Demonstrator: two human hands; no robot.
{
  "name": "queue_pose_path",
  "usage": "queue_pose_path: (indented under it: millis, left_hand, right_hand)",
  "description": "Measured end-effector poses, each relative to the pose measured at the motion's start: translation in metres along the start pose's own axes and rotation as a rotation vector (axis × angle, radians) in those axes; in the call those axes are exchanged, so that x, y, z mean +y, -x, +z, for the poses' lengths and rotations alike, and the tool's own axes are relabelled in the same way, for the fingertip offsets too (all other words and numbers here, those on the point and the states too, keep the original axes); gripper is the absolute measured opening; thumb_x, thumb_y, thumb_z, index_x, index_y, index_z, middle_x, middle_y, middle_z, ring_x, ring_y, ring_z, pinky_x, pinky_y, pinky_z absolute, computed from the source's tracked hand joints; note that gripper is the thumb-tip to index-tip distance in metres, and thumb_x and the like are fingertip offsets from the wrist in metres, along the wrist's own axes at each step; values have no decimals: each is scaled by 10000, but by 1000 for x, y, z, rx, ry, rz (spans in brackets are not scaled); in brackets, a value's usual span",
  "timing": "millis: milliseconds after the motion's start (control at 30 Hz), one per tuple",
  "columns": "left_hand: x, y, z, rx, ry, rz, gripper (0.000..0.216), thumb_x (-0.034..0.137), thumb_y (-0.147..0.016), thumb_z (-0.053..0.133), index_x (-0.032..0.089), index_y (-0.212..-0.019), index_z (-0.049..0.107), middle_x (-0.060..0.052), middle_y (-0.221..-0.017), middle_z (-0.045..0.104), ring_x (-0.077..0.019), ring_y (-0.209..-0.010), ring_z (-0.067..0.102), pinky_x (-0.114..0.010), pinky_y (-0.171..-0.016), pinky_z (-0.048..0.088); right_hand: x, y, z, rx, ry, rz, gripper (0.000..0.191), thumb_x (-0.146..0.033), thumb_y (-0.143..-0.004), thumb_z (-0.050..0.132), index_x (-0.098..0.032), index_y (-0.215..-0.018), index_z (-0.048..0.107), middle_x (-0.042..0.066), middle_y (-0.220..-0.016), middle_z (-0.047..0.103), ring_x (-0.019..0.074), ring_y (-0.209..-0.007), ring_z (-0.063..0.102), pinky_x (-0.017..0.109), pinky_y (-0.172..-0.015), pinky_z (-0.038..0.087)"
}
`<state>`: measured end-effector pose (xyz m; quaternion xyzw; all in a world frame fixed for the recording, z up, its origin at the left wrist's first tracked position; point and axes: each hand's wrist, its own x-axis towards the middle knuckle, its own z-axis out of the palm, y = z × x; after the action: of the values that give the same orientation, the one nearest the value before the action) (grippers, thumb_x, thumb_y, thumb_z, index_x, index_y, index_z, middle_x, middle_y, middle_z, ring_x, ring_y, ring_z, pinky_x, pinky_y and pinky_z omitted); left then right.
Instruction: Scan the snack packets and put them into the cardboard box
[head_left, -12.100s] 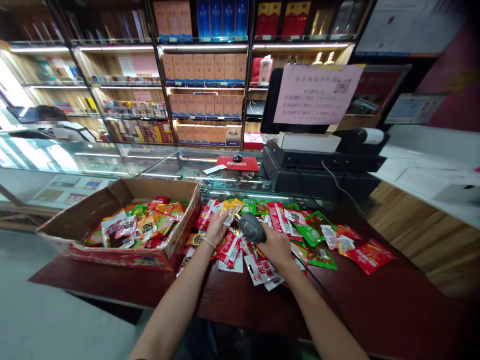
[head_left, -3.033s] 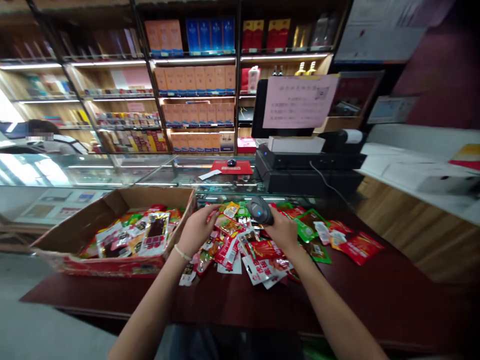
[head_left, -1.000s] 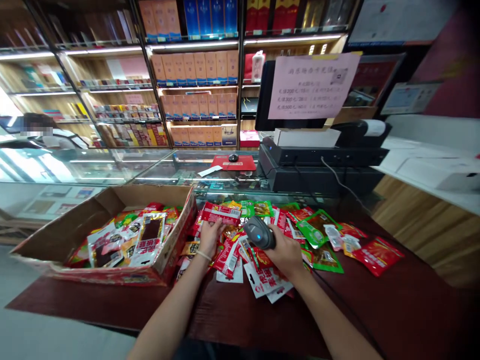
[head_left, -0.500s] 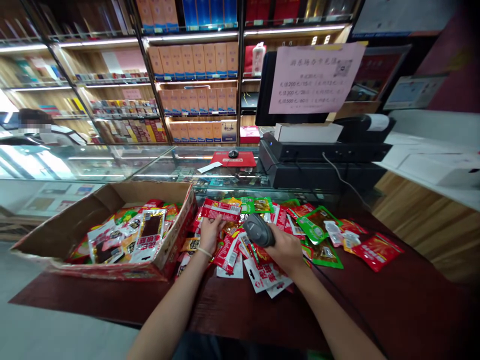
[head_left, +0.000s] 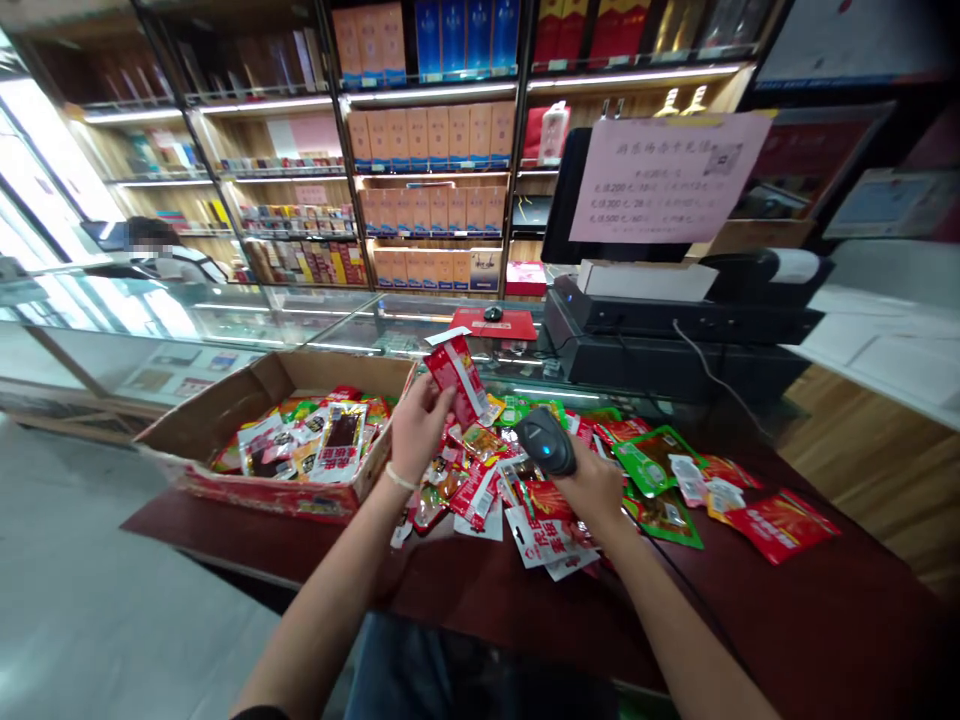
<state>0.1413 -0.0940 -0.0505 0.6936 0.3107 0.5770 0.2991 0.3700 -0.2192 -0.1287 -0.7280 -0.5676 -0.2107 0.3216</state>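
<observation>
Pinched in my left hand (head_left: pixel 418 425) is a red snack packet (head_left: pixel 459 380), raised and tilted above the pile near the box's right side. My right hand (head_left: pixel 596 490) is wrapped round a dark barcode scanner (head_left: pixel 546 440) with a blue light glowing on its top. Under and between both hands lies a loose pile of snack packets (head_left: pixel 474 492), red, green and white. To the left stands an open cardboard box (head_left: pixel 259 490) with more packets inside. The scanner's cable trails down the counter beside my right forearm.
A monitor with a pink paper sign (head_left: pixel 664 180) stands behind, above a black cash drawer (head_left: pixel 675 350). A mouse (head_left: pixel 493 313) rests on a red mat. Glass display cases (head_left: pixel 315 320) and stocked shelves line the back. A person (head_left: pixel 169 260) is at the far left.
My left hand has lifted the red snack packet off the pile and tilted it upward. A blue light now shows on the scanner. The view has shifted left.
</observation>
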Motion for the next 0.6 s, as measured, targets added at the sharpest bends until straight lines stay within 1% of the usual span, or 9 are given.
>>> queue_pose_path:
  millis: [67,133,200,267,333,367,433,500,600]
  left_hand:
    - [13,-17,-37,11,-163,52,343,383,-879,540,213,-1171,600,-40,-933,712,-170,-802,663,-260,-733,485]
    - [11,-34,-76,51,-377,55,353,396,-886,519,226,-1178,623,-43,-986,722,-189,-853,674,-267,-764,481]
    - [-5,-47,-113,77,-634,-16,366,405,-894,487,222,-1172,641,-59,-984,730,-218,-896,676,-284,-787,476]
    - [-27,-53,-141,-36,-858,-157,387,388,-887,483,184,-1172,646,-100,-976,732,-255,-946,670,-311,-813,477]
    - [-45,-53,-157,-122,-949,-242,434,371,-875,494,145,-1227,607,-137,-1077,706,-269,-1031,646,-328,-864,472]
    - [-51,-50,-159,-146,-951,-255,451,364,-876,490,134,-1252,587,-144,-1133,686,-266,-1069,631,-332,-891,468]
    - [-52,-43,-154,-168,-907,-227,450,353,-887,468,134,-1264,579,-135,-1200,657,-255,-1110,613,-333,-929,461]
    - [-40,-36,-138,-205,-854,-164,422,348,-896,452,150,-1238,602,-112,-1200,661,-248,-1104,618,-336,-942,462]
    - [-11,-27,-104,-274,-788,-51,391,352,-903,451,184,-1212,622,-85,-1181,674,-241,-1070,635,-339,-931,473]
  right_hand:
    - [-2,-2,0,1,11,18,343,-375,-756,608,-192,-1042,655,50,-708,707,202,-616,625,263,-561,319]
    - [-4,-2,3,-1,26,32,334,-373,-761,606,-194,-1039,654,53,-726,709,203,-614,617,267,-561,309]
    - [-4,-1,7,-5,46,29,337,-377,-765,605,-196,-1046,650,54,-737,710,207,-617,612,272,-564,303]
    - [-3,1,10,-15,59,18,344,-389,-771,602,-203,-1057,643,49,-732,707,210,-620,609,275,-566,296]
    - [-1,2,12,-20,70,11,356,-405,-773,600,-205,-1065,639,49,-727,704,213,-625,608,277,-564,288]
    - [0,2,13,-20,76,12,359,-412,-773,599,-204,-1063,639,51,-727,703,214,-627,608,278,-564,285]
    - [1,2,12,-18,92,21,357,-425,-770,599,-200,-1043,645,55,-718,701,218,-627,611,279,-563,284]
    - [4,2,10,-19,102,47,350,-439,-765,603,-199,-1015,651,56,-714,704,221,-626,618,280,-565,288]
    - [10,0,4,-44,98,106,381,-465,-754,614,-206,-1031,650,55,-756,718,224,-637,633,277,-567,303]
